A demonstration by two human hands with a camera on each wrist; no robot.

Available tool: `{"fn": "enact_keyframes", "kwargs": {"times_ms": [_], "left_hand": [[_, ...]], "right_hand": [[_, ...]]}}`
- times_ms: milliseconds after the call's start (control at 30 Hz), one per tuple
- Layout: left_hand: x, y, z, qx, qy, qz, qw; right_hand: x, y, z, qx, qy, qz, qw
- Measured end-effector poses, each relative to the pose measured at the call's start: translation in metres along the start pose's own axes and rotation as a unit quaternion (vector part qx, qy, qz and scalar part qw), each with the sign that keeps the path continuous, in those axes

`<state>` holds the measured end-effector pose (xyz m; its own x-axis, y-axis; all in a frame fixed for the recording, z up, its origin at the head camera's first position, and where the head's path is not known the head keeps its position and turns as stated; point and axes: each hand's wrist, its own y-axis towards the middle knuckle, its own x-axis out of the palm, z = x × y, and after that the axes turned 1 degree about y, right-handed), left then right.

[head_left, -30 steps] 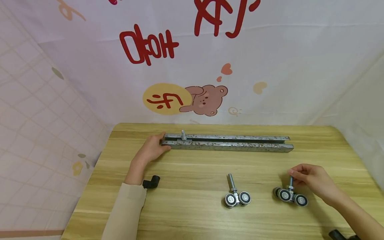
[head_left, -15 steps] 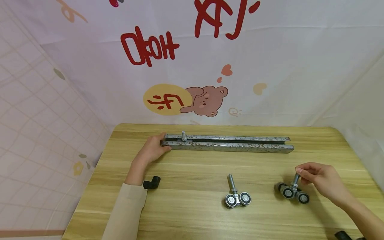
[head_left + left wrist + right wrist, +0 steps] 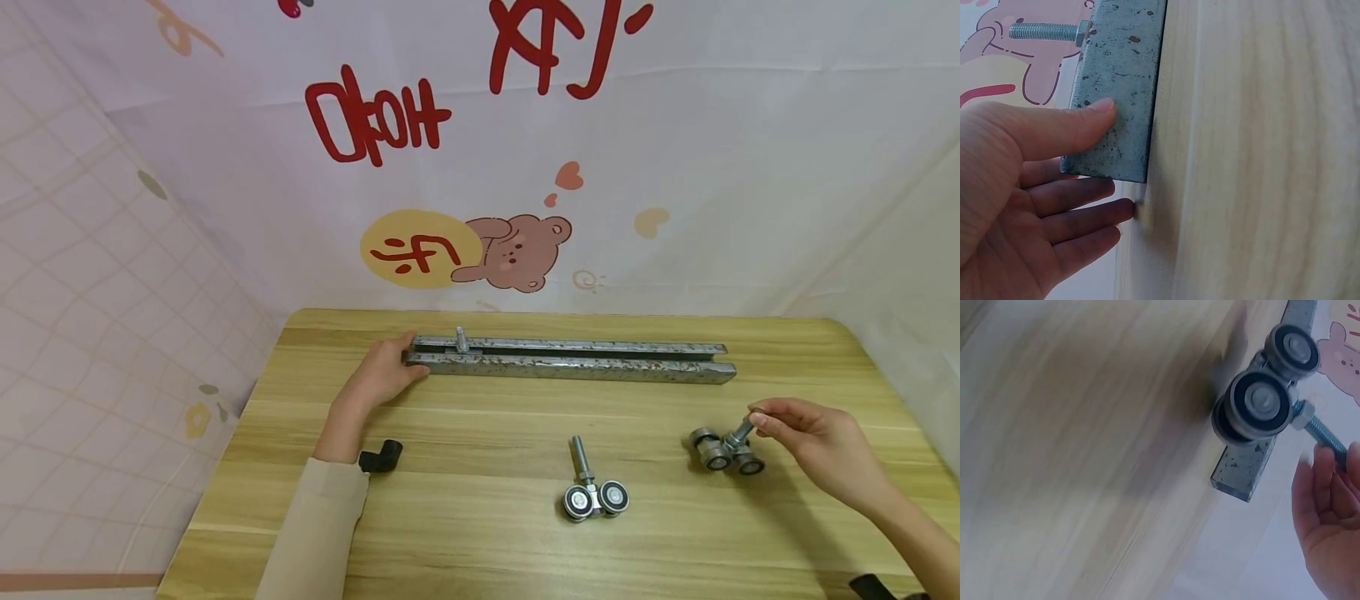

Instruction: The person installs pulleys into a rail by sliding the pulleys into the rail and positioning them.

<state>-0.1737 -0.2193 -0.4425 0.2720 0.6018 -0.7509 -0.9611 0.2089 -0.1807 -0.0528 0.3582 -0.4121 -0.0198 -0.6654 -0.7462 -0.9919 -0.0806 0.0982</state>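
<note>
A speckled metal channel rail (image 3: 570, 367) lies across the back of the table, slot facing up. My left hand (image 3: 384, 372) grips its left end; in the left wrist view the thumb presses the rail's side (image 3: 1125, 81). A threaded bolt (image 3: 461, 339) sticks up from the slot near that end. At the right, my right hand (image 3: 825, 442) pinches the bolt stem of a roller trolley (image 3: 723, 452) between thumb and fingers. The right wrist view shows the trolley's wheels (image 3: 1260, 403) and nut. A second roller trolley (image 3: 595, 497) stands on the table, bolt up.
A black elbow-shaped piece (image 3: 381, 457) lies beside the left forearm. Another black piece (image 3: 870, 586) is partly cut off at the lower right. A printed cloth (image 3: 675, 167) hangs behind the table (image 3: 480, 533).
My right hand has moved slightly right and back with the roller trolley, whose stem now leans further right. The left hand and rail have stayed in place.
</note>
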Motion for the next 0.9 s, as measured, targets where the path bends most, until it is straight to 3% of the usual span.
{"fn": "enact_keyframes", "kwargs": {"times_ms": [367,900], "left_hand": [[-0.001,0.0,-0.001,0.007,0.005,0.005,1.0],[0.0,0.001,-0.001,0.013,0.013,0.007,0.9998]], "right_hand": [[-0.01,0.011,0.011,-0.031,-0.063,0.031,0.997],[-0.025,0.027,0.029,0.008,-0.113,0.047,0.992]]}}
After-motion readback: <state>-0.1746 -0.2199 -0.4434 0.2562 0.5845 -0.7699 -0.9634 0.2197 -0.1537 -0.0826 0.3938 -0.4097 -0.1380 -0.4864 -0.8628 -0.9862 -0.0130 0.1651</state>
